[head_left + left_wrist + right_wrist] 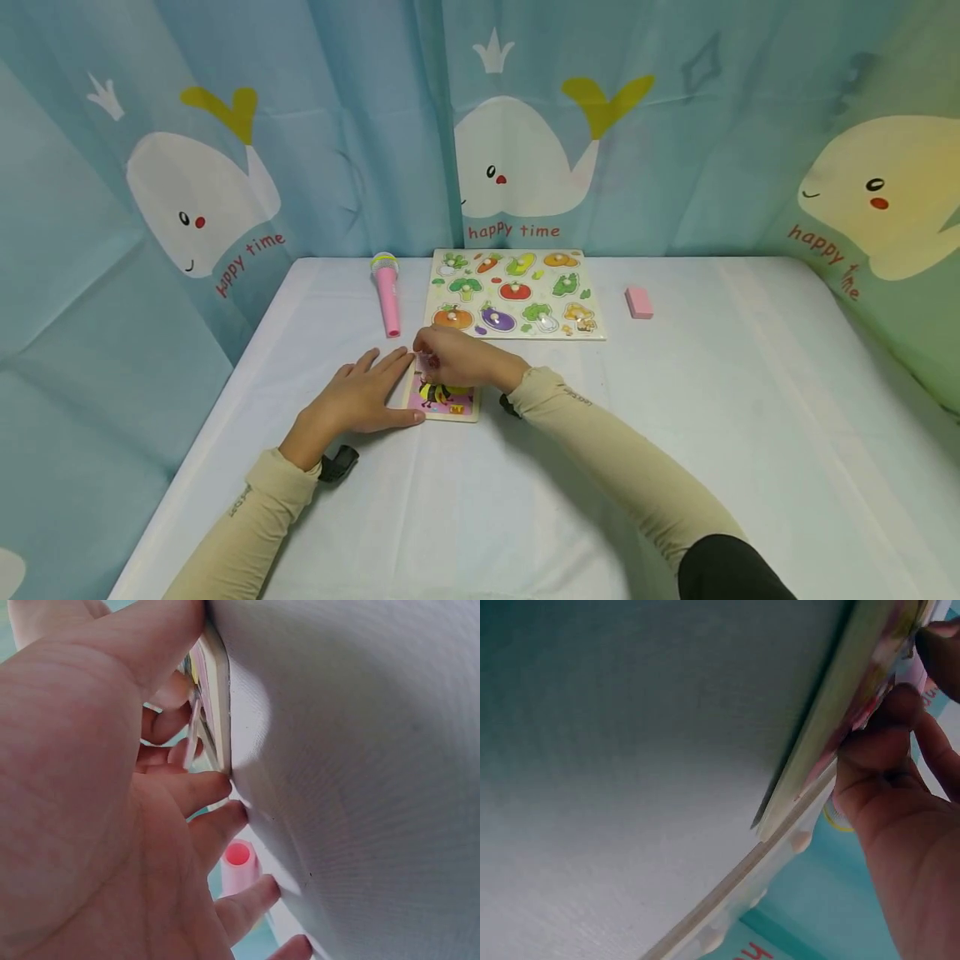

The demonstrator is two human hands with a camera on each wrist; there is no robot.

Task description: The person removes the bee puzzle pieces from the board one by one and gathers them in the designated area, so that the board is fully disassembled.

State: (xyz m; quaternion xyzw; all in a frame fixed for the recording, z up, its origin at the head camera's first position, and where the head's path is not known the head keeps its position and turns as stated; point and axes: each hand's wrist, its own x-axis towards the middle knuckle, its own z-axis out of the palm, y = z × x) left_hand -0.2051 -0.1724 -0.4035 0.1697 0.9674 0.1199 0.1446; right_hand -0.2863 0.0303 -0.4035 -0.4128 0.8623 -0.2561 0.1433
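Note:
A small wooden bee puzzle board (453, 410), pink with a yellow-and-black bee, lies flat on the white table. My left hand (360, 398) rests beside its left side with the fingers spread, the thumb at the near corner and fingertips against the edge. From the right, my right hand (468, 358) reaches over the board's far part and covers much of it. Its fingers pinch a thin puzzle piece (193, 733), which stands tilted at the board's upper left in the left wrist view. The piece's picture is mostly hidden.
Behind the hands lies a larger vegetable puzzle board (514, 291) with knobbed pieces. A pink toy microphone (387, 296) lies left of it, and a pink block (639, 302) sits to its right. A blue whale-print curtain (375, 125) hangs along the table's far edge.

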